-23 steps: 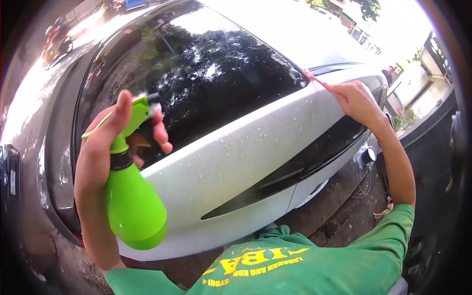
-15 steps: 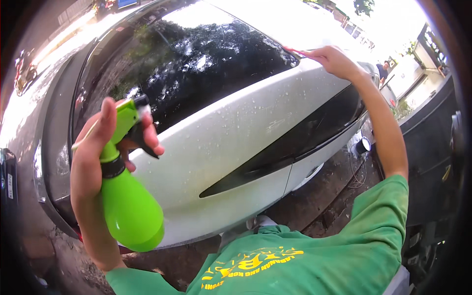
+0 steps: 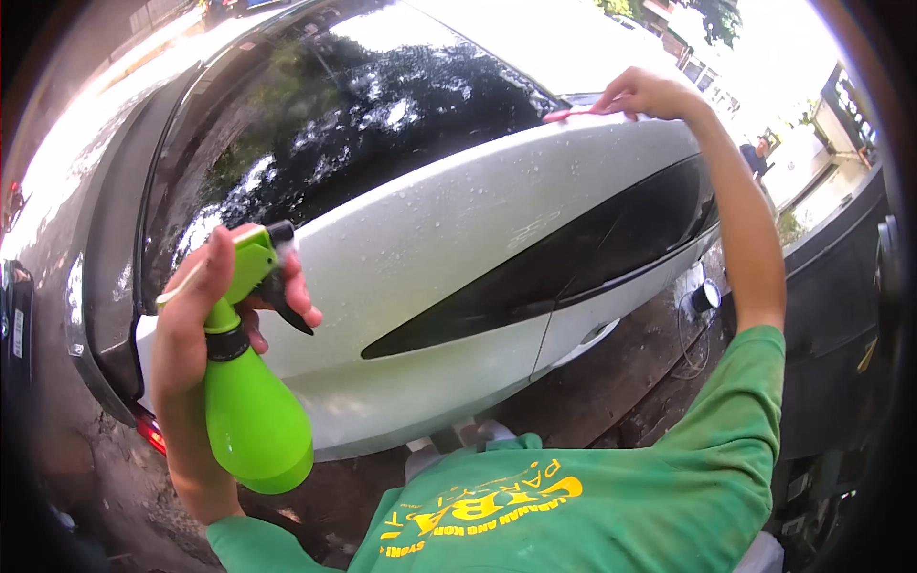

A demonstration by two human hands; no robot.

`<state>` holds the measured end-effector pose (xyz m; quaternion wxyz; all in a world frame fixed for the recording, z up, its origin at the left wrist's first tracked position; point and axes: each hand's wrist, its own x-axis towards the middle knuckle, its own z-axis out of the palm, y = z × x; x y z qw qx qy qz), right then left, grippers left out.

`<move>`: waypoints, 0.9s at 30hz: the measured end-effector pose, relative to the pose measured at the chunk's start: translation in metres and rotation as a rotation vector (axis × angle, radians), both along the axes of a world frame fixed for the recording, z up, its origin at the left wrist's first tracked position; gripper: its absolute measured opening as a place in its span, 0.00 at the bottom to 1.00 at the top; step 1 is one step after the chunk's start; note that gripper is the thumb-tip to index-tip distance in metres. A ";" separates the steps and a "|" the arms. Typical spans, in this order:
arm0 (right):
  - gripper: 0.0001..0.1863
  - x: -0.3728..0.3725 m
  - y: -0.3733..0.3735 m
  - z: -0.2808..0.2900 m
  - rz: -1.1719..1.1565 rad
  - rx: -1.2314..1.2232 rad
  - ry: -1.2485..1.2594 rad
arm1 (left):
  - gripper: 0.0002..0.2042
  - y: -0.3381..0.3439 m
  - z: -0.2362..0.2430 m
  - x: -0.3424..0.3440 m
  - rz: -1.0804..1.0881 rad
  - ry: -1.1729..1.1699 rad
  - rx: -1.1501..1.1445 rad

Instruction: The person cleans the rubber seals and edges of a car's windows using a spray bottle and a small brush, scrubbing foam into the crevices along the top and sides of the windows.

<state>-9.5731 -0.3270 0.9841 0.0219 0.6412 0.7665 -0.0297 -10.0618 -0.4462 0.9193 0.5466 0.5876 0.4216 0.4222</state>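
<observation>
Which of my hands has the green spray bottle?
Your left hand: its fingers curl around the upper part of the green spray bottle. Your right hand instead holds a slim pinkish-red tool near a corner of the dark window.

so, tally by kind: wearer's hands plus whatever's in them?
Hands: 2, left hand and right hand
Spray bottle: 1, green, in the left hand
Pink tool: 1, thin, in the right hand, exact type unclear
Total: 4
</observation>
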 end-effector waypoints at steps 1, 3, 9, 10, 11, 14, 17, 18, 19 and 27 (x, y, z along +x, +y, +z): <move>0.11 -0.017 0.015 0.000 0.013 -0.119 0.043 | 0.29 0.001 -0.003 0.007 -0.042 -0.003 0.001; 0.11 -0.048 0.031 0.005 -0.031 -0.324 0.096 | 0.30 0.005 -0.012 0.025 -0.119 -0.008 -0.013; 0.10 0.005 0.072 0.039 -0.248 -0.443 -0.154 | 0.30 0.010 -0.032 0.037 -0.154 0.011 -0.111; 0.09 -0.006 0.085 0.029 -0.177 -0.481 -0.131 | 0.30 0.012 -0.035 0.037 -0.139 -0.003 -0.143; 0.09 -0.036 0.094 0.016 -0.067 -0.524 -0.112 | 0.30 0.010 -0.038 0.031 -0.132 -0.037 -0.145; 0.10 -0.089 0.102 -0.002 0.183 -0.547 -0.080 | 0.31 -0.015 -0.033 0.018 -0.100 -0.068 -0.132; 0.05 -0.058 0.113 0.013 0.171 -0.538 -0.044 | 0.35 -0.046 -0.044 -0.021 0.065 -0.059 -0.123; 0.03 -0.072 0.099 0.012 0.088 -0.564 0.077 | 0.35 -0.057 -0.051 -0.037 0.193 -0.091 -0.142; 0.04 -0.087 0.088 0.008 0.105 -0.565 0.169 | 0.36 -0.070 -0.058 -0.056 0.294 -0.134 -0.147; 0.09 -0.306 0.074 -0.046 0.362 -0.623 0.445 | 0.37 -0.084 -0.067 -0.193 0.729 -0.129 -0.032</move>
